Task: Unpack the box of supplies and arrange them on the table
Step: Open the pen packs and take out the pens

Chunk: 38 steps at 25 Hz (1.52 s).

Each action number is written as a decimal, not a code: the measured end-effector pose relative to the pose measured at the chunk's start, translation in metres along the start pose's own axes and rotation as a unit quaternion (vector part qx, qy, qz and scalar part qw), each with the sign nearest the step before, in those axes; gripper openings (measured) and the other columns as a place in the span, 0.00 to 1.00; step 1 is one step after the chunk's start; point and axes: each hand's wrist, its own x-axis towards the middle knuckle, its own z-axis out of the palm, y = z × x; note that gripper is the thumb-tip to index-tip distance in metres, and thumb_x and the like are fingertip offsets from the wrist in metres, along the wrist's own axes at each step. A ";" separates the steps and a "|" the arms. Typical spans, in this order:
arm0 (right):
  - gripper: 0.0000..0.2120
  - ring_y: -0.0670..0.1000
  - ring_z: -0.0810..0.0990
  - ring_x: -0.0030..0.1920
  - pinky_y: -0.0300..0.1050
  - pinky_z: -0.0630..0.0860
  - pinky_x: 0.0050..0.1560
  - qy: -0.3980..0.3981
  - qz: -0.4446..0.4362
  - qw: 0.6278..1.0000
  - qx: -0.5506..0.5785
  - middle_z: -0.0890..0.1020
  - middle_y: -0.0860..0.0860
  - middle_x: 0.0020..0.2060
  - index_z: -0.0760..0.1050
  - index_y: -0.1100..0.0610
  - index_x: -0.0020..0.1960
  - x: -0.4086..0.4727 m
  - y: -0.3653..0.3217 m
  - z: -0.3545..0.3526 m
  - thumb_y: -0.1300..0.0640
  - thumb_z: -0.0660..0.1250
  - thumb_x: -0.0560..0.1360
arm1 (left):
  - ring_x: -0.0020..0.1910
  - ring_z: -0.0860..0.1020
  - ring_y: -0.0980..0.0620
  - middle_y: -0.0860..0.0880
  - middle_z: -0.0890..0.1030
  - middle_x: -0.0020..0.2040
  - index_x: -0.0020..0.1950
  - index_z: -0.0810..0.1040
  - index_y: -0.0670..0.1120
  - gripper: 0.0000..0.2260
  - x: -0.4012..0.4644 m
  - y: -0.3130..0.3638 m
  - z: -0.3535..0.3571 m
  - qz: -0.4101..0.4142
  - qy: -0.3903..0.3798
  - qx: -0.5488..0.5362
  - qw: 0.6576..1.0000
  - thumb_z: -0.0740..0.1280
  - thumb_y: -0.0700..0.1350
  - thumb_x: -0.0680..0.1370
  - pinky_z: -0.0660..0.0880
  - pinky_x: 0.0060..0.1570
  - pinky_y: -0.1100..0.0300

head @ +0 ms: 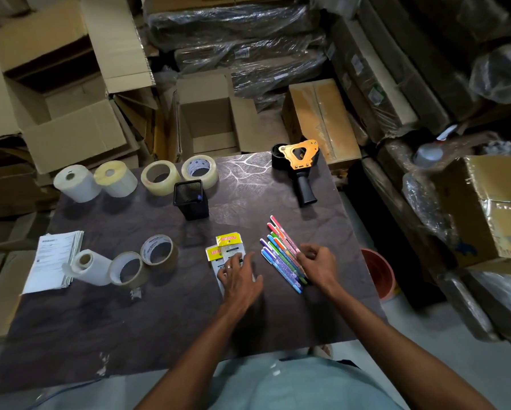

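Note:
On the dark table (pixel 130 321) lie several coloured pens (pixel 280 253) in a slanted row. My right hand (pixel 317 263) rests at their right side, fingers loosely curled against the outer pens. My left hand (pixel 239 276) lies flat with spread fingers on two yellow-topped packets (pixel 226 247). Two brown tape rolls (pixel 147 261) and a white roll (pixel 87 267) sit at the left, beside a stack of papers (pixel 53 261).
Along the far edge stand two white label rolls (pixel 96 180), two clear tape rolls (pixel 178 174), a black mesh pen holder (pixel 191 199) and an orange-and-black tape dispenser (pixel 300 167). Open cardboard boxes (pixel 209 119) crowd behind the table. An orange bucket (pixel 378 273) stands at the right.

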 end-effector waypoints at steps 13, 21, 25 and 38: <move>0.20 0.63 0.75 0.54 0.50 0.70 0.55 -0.110 -0.116 0.962 -0.221 0.78 0.61 0.52 0.77 0.58 0.59 0.017 -0.012 0.023 0.55 0.57 0.70 | 0.56 0.82 0.54 0.49 0.80 0.61 0.69 0.71 0.55 0.26 -0.012 0.050 0.030 -0.059 -0.042 -0.451 0.890 0.65 0.40 0.72 0.79 0.59 0.54; 0.14 0.64 0.75 0.60 0.51 0.70 0.59 -0.146 -0.083 0.962 -0.217 0.82 0.61 0.54 0.78 0.57 0.59 0.006 -0.007 0.031 0.56 0.64 0.75 | 0.58 0.82 0.45 0.50 0.83 0.59 0.69 0.73 0.53 0.28 -0.006 0.055 0.038 -0.149 -0.049 -0.590 0.792 0.63 0.38 0.70 0.78 0.59 0.40; 0.19 0.60 0.74 0.63 0.50 0.70 0.61 -0.166 -0.041 0.966 -0.196 0.82 0.60 0.55 0.78 0.59 0.59 0.006 -0.012 0.032 0.48 0.69 0.74 | 0.56 0.81 0.46 0.48 0.82 0.62 0.72 0.70 0.49 0.31 -0.007 0.058 0.024 -0.193 -0.063 -0.653 0.730 0.55 0.27 0.73 0.79 0.57 0.45; 0.20 0.59 0.83 0.54 0.45 0.75 0.48 -0.210 0.018 0.960 -0.185 0.84 0.61 0.53 0.81 0.62 0.59 0.006 -0.026 0.033 0.50 0.72 0.73 | 0.43 0.82 0.50 0.45 0.85 0.45 0.53 0.83 0.45 0.19 -0.007 0.054 0.008 -0.249 -0.133 -0.707 0.649 0.54 0.34 0.75 0.78 0.55 0.46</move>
